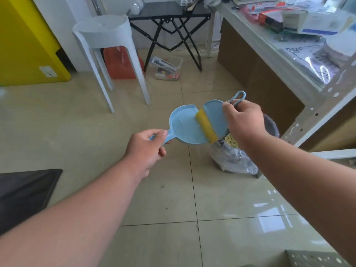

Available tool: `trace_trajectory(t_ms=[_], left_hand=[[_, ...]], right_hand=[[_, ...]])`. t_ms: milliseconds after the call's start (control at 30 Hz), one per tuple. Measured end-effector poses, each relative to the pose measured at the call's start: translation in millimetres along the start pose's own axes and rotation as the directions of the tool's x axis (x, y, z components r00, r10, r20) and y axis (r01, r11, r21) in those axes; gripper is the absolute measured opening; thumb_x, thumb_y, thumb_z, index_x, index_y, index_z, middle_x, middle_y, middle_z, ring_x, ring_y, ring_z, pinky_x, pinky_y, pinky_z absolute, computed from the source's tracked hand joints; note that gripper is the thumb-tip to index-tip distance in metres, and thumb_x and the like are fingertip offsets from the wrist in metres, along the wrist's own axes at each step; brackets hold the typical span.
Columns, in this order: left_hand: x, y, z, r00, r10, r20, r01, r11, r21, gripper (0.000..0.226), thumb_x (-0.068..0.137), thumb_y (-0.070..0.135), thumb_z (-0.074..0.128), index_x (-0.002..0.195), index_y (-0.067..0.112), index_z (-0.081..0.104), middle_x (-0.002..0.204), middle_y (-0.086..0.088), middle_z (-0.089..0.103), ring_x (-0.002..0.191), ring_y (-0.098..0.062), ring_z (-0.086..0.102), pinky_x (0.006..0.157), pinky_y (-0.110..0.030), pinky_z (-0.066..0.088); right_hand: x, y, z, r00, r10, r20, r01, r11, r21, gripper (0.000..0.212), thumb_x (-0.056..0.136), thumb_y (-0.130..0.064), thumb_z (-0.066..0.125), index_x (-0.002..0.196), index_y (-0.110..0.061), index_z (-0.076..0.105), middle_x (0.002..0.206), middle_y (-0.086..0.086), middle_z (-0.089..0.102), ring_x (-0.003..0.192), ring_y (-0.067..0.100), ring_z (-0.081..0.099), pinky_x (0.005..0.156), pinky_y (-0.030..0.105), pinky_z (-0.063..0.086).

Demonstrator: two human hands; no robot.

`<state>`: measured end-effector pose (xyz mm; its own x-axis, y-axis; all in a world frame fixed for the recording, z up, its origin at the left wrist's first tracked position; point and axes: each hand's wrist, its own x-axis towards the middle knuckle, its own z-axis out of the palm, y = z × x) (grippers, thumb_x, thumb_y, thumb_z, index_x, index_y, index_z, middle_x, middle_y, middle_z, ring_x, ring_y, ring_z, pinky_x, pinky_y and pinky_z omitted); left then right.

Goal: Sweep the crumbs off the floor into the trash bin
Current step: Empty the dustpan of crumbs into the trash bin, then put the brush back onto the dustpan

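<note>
My left hand (146, 149) grips the handle of a light blue dustpan (183, 126), held in the air and tilted toward the trash bin (234, 157). My right hand (243, 120) holds a small blue hand brush (213, 116) by its looped handle. Its yellow bristles (207, 126) lie across the pan's open edge, right above the bin. The bin is lined with a clear plastic bag, and pale yellow crumbs (231, 141) show inside it below the brush. My right forearm hides part of the bin. A few dark specks (162, 186) dot the beige floor tiles.
A white plastic stool (107, 41) stands at the back left, with a red bag (121, 62) under it. Behind are a black folding table (169, 20) and a clear box of tools (167, 68). A cluttered metal shelf (308, 54) runs along the right. A dark mat (25, 193) lies at the left.
</note>
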<state>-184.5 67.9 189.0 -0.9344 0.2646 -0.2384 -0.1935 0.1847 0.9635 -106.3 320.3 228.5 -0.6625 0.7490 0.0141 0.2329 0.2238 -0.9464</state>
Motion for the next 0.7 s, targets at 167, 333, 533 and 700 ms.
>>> trace_trajectory(t_ms=[167,333,533,700], left_hand=[[-43.5,-55.1,-63.3,0.992,-0.12,-0.04,0.116,0.99,-0.081,0.016,0.107,0.018,0.063,0.111,0.014,0.078,0.1,-0.012,0.082,0.05,-0.012,0.056,0.046,-0.021,0.044],[-86.1,-107.2,-115.3,0.971,-0.226,-0.078,0.212,0.964,-0.159,0.016,0.108,0.013,0.061,0.111,0.015,0.077,0.1,-0.014,0.08,0.052,-0.013,0.056,0.049,-0.022,0.045],[-105.0,-149.2,-121.9,0.946,-0.314,-0.075,0.267,0.893,-0.363,0.023,0.111,0.008,0.054,0.115,0.011,0.076,0.1,-0.011,0.079,0.055,-0.014,0.06,0.053,-0.023,0.049],[-92.8,-174.2,-91.6,0.905,-0.42,-0.06,0.347,0.815,-0.464,0.025,0.111,0.008,0.055,0.131,0.008,0.07,0.122,-0.017,0.076,0.077,-0.021,0.067,0.062,-0.028,0.051]], right_hand=[[-46.4,5.6,57.2,0.992,-0.072,0.106,0.081,0.993,-0.086,0.031,0.092,-0.046,0.063,0.082,-0.02,0.076,0.059,-0.015,0.066,0.054,-0.001,0.056,0.055,0.025,0.048],[-96.7,17.9,108.3,0.974,-0.102,0.204,0.134,0.98,-0.149,0.033,0.093,-0.046,0.063,0.086,-0.017,0.077,0.069,-0.006,0.073,0.06,0.005,0.062,0.063,0.032,0.054],[-125.1,42.0,134.3,0.903,-0.136,0.408,0.268,0.92,-0.287,0.033,0.101,-0.042,0.06,0.091,-0.015,0.076,0.075,0.004,0.073,0.069,0.021,0.064,0.063,0.032,0.049],[-129.5,70.6,135.7,0.842,-0.182,0.507,0.407,0.833,-0.376,0.028,0.106,-0.027,0.053,0.088,-0.01,0.067,0.069,0.005,0.06,0.069,0.028,0.055,0.059,0.035,0.04]])
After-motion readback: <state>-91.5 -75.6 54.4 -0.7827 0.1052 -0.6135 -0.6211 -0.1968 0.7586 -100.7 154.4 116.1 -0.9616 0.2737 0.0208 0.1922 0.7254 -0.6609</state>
